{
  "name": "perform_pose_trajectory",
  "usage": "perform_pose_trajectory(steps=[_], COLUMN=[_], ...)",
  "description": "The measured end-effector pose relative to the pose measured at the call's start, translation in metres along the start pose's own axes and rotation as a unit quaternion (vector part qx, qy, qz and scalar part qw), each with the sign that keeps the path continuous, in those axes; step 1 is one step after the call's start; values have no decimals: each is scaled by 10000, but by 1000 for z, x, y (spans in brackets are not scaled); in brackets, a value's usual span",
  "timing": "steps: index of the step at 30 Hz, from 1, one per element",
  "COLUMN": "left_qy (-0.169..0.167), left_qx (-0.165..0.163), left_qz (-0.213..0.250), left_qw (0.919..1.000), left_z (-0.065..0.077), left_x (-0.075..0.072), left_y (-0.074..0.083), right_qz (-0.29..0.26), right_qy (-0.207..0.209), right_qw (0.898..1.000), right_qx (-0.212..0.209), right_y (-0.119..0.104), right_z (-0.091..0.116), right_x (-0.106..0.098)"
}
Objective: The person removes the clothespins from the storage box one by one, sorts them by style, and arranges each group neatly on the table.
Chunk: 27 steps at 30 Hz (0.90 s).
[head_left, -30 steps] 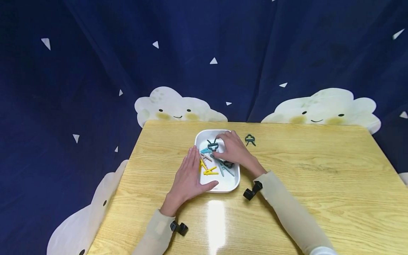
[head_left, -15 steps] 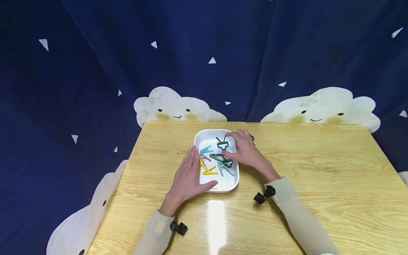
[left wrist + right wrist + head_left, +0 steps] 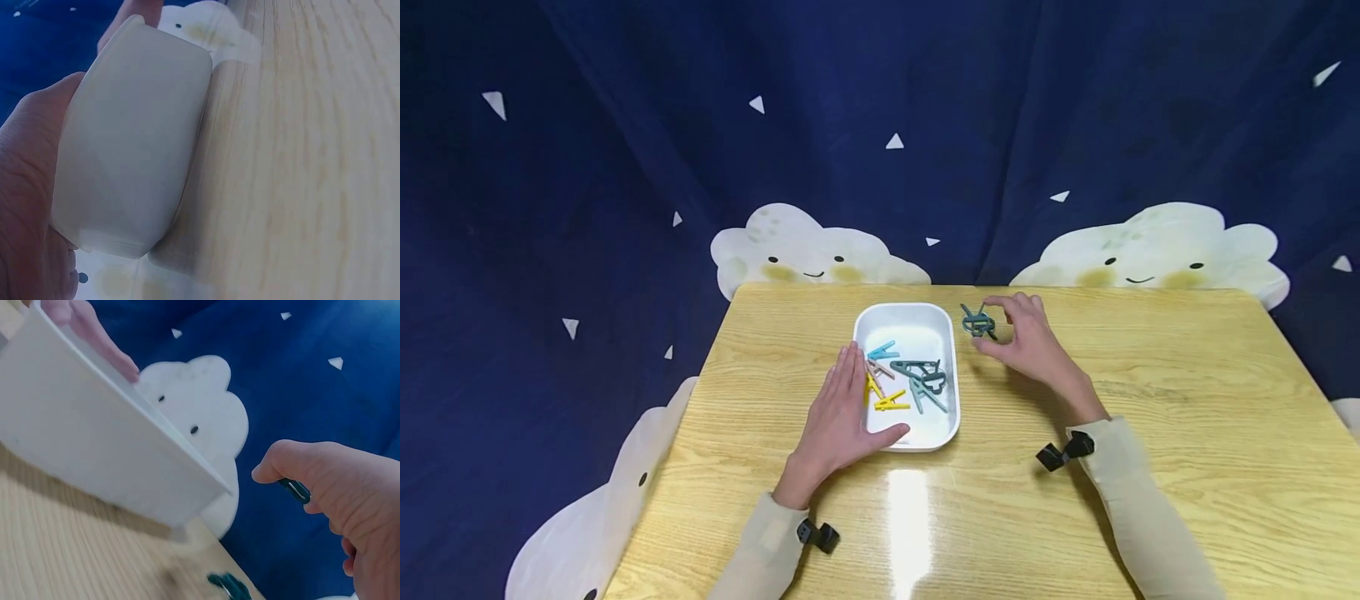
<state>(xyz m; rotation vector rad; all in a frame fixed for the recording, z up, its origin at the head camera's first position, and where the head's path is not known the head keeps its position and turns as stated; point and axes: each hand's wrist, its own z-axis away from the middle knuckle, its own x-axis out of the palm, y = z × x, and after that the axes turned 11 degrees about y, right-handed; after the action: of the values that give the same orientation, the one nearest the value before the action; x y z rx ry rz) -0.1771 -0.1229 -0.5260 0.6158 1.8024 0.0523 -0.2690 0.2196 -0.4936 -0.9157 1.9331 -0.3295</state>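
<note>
My right hand (image 3: 1033, 343) pinches a dark green clip (image 3: 295, 489) between thumb and fingers, raised past the right side of a white tray (image 3: 953, 400). Below it, a second dark green clip (image 3: 229, 586) lies on the table; in the head view the two overlap. My left hand (image 3: 835, 410) rests along the tray's left side, fingers straight, thumb over the near rim. Inside the tray are a blue clothespin (image 3: 882, 351), a pink one (image 3: 880, 369), yellow ones (image 3: 891, 402), a pale green one (image 3: 927, 395) and dark green clips (image 3: 933, 382).
The wooden table (image 3: 1150, 400) extends widely to the right. Behind its far edge hangs a dark blue curtain (image 3: 820, 167) with white cloud prints. Black wrist cameras (image 3: 1065, 451) are strapped on both sleeves.
My right hand has carried the dark green clip out of the tray, rightward, over the clip on the table. My left hand has stayed against the tray.
</note>
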Motion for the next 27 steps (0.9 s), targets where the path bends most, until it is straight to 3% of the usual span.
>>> perform_pose_trajectory(steps=[12, 27], left_qy=[57, 87], left_qx=[1, -19], left_qz=[68, 68], left_qw=[10000, 9999], left_z=[0, 1], left_x=[1, 0], left_y=[-1, 1], right_qz=[63, 57], right_qy=[77, -67], right_qw=[9994, 9975], right_qx=[327, 700], right_y=[52, 101], right_z=[5, 16], right_x=[-13, -1])
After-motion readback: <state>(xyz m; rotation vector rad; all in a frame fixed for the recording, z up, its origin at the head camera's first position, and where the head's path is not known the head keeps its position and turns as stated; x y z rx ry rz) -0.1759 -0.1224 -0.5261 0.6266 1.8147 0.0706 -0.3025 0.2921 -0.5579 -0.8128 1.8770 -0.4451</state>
